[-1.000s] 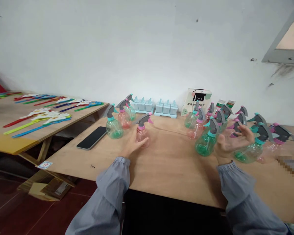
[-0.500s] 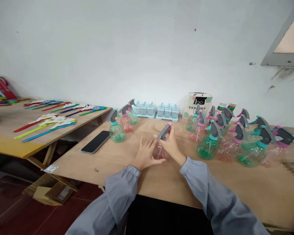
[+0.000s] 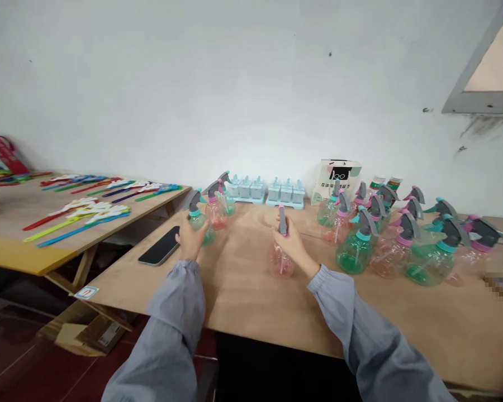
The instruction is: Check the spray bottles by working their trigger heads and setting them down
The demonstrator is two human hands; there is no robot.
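My right hand [image 3: 292, 239] is closed round the neck of a pink spray bottle [image 3: 281, 262] that stands upright in the middle of the table, its grey trigger head showing above the fingers. At the left, my left hand [image 3: 190, 237] is wrapped against a green spray bottle [image 3: 196, 219] with a turquoise collar, covering part of its body. Just behind that one stand another pink spray bottle [image 3: 216, 215] and a green one [image 3: 227, 202].
Several green and pink spray bottles [image 3: 354, 254] crowd the right side. A phone [image 3: 159, 247] lies at left. Along the wall are light-blue ice-pop moulds [image 3: 285, 194] and a printed box [image 3: 334, 181]. Colourful hand-shaped plastic pieces [image 3: 88, 218] lie on the neighbouring table.
My left hand has left the pink spray bottle in the middle and moved left onto the green one. The pink bottle's head has turned, with my right hand still on its neck.
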